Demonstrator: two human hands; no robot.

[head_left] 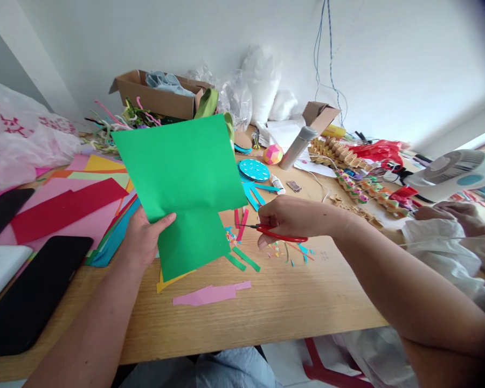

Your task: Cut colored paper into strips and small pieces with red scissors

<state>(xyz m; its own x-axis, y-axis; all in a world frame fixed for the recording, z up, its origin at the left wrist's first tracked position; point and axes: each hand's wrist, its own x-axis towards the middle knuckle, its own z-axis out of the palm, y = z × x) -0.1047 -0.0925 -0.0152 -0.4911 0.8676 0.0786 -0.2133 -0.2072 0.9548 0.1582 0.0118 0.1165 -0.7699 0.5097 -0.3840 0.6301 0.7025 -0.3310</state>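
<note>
My left hand [144, 237] pinches a large sheet of green paper [186, 172] near its left edge, thumb in front. The sheet stands tilted above the table, creased across, and its lower part is narrower. Red-handled scissors [283, 235] are in my right hand [285, 218], with the blades pointing left, just apart from the sheet. Below the scissors lie green strips [246, 258], red strips [242, 225] and small coloured scraps [303, 250]. A pink paper offcut [210, 295] rests closer to the front edge.
Coloured paper [68, 210], a black phone [40, 291] and a plastic bag [24, 134] lie at left. Behind stand a cardboard box [157, 94] and a grey bottle [299, 146]. At right are a white fan [456, 172] and another person's hands [461, 215].
</note>
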